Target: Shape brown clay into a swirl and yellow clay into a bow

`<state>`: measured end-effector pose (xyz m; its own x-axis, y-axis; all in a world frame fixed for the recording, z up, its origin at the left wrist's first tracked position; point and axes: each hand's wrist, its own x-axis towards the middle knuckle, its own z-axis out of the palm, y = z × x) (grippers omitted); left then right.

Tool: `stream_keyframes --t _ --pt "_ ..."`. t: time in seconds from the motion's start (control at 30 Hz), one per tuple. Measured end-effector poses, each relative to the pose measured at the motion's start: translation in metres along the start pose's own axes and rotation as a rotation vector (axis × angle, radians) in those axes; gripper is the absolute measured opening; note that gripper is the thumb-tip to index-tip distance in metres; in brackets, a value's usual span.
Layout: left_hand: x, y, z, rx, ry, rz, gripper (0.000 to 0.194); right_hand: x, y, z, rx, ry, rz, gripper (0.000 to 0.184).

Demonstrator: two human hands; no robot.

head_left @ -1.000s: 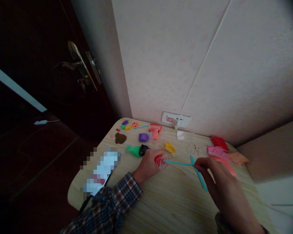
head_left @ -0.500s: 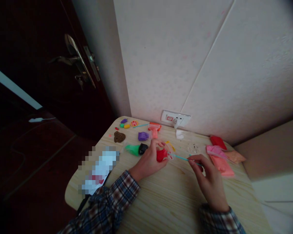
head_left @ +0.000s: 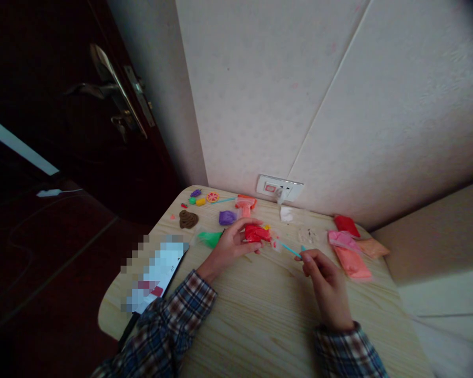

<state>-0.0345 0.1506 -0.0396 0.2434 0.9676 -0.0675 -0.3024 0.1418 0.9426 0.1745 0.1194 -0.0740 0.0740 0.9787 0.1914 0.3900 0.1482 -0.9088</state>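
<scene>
My left hand (head_left: 236, 242) is closed round a small clear bag of red modelling clay (head_left: 256, 233), with the bag's mouth toward the right. Bits of red show at that mouth. Between thumb and fingers, my right hand (head_left: 322, 278) pinches a thin light-blue stick (head_left: 290, 250). The stick's left end points at the bag's mouth; whether it touches I cannot tell. Just behind the left hand lies a bag of green clay (head_left: 209, 239), partly covered by it. A bit of yellow (head_left: 266, 227) shows behind the red bag.
Small clay fruit shapes (head_left: 197, 200), a brown clay coil (head_left: 188, 219) and a purple clay bag (head_left: 227, 217) are at the table's back left. Red, pink and orange bags (head_left: 352, 260) lie on the right. A phone (head_left: 157, 275) lies at left, a wall socket (head_left: 279, 187) behind.
My left hand has turned and its fingers have loosened, so more of the red bag shows. My right hand has shifted slightly left in view, its stick now tilting more steeply. The view has moved slightly.
</scene>
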Motion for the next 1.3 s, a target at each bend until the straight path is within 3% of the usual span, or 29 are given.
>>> stream_keyframes --t 0.23,0.4,0.53,0.9,1.1,1.3 --pt "0.002 -0.007 0.002 0.049 0.051 0.067 0.033 -0.003 -0.005 0.006 -0.005 -0.077 -0.016 0.033" --pt "0.004 -0.011 -0.001 0.08 0.194 0.031 0.04 -0.006 -0.007 0.012 0.002 -0.135 -0.029 0.03" --pt "0.005 -0.012 -0.005 0.117 0.214 0.047 0.04 -0.007 -0.005 0.015 0.011 -0.192 -0.037 0.03" --pt "0.004 -0.018 -0.005 0.223 0.307 0.121 0.042 -0.014 -0.004 0.018 -0.138 -0.196 -0.187 0.029" --pt "0.003 -0.018 -0.002 0.282 0.263 0.106 0.044 -0.014 -0.006 0.013 -0.155 -0.084 -0.269 0.028" --pt "0.003 -0.013 0.001 -0.01 0.149 0.038 0.032 -0.012 -0.008 0.013 -0.21 -0.052 -0.295 0.03"
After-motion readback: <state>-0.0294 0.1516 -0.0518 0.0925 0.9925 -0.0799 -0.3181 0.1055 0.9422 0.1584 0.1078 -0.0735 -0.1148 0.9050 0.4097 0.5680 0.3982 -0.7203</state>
